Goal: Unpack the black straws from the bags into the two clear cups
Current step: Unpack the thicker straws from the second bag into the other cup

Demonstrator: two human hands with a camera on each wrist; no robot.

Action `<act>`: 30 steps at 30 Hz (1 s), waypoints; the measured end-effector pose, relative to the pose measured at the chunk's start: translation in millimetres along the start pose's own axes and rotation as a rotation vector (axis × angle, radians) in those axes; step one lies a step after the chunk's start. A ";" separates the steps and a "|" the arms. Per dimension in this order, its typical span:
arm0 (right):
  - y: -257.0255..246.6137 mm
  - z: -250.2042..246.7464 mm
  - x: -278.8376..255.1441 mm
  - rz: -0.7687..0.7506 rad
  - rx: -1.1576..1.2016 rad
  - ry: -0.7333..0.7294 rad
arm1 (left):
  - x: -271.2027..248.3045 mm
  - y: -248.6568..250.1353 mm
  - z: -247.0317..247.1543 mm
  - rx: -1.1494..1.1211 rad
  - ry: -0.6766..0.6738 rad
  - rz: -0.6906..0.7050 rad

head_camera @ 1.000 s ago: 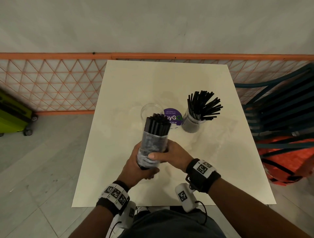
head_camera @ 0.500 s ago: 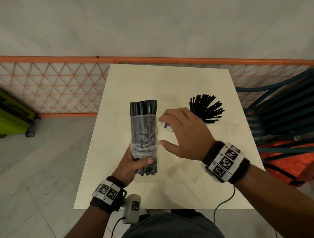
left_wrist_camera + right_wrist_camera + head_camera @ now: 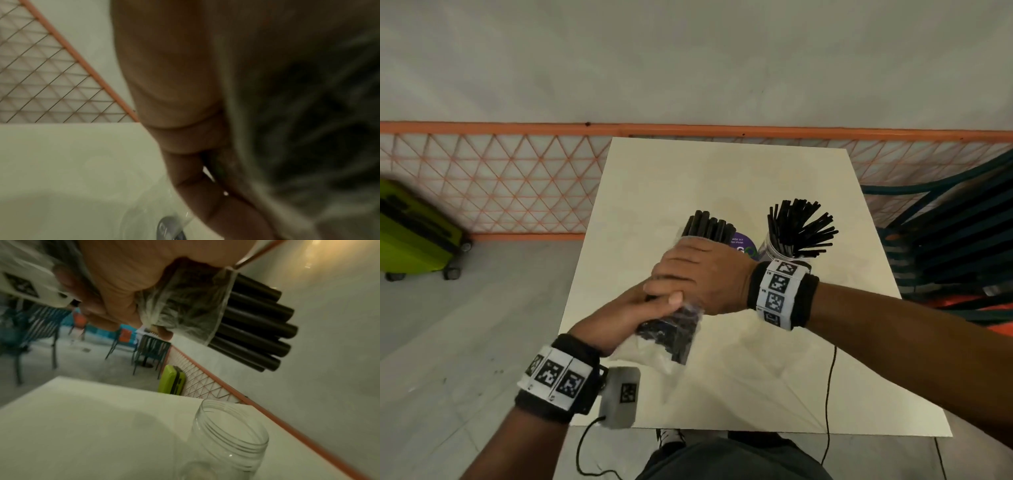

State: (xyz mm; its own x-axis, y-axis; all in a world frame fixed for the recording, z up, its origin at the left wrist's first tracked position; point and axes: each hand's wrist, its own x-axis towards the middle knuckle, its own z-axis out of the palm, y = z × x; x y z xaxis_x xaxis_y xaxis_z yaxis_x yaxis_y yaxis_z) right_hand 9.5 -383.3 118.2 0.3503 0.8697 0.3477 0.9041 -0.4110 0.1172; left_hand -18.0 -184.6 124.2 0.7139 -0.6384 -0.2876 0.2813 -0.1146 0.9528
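A bundle of black straws [image 3: 709,228] in a clear plastic bag [image 3: 671,334] is held tilted over the white table [image 3: 774,377]. My right hand [image 3: 698,274] grips the bundle near its upper end, where the straw tips [image 3: 257,324] stick out past the bag's rim. My left hand [image 3: 633,308] grips the bag lower down, its thumb under the right hand. An empty clear cup [image 3: 228,434] stands on the table below the bundle, hidden in the head view. A second clear cup [image 3: 777,248] full of black straws [image 3: 801,226] stands to the right.
A purple round sticker [image 3: 743,243] lies between the cups. An orange mesh fence [image 3: 493,178] runs behind the table. A lime suitcase [image 3: 414,229] stands on the floor at left, dark teal chairs [image 3: 955,240] at right. A cable [image 3: 830,394] hangs over the table's front edge.
My right hand, open beside the bundle half a second ago, has closed around its upper part. The bundle has tilted to the right and forward, toward the cups.
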 end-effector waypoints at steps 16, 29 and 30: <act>65.9 -5.4 10.1 1.297 0.971 0.881 | 91.4 75.9 -11.3 0.351 0.273 0.090; 83.4 42.5 10.2 1.481 1.168 1.009 | 136.1 38.8 -24.2 0.678 0.395 0.122; 82.4 45.6 7.0 1.488 1.178 1.013 | 138.0 36.9 -24.3 0.676 0.375 0.102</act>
State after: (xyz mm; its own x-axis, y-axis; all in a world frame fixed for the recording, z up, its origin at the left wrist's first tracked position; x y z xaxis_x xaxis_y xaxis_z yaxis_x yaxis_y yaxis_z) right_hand 97.7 -398.6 87.9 0.9014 -0.4226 -0.0942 -0.0129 0.1912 -0.9815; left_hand 106.5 -258.4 117.3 0.9183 -0.3844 -0.0942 -0.1636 -0.5854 0.7941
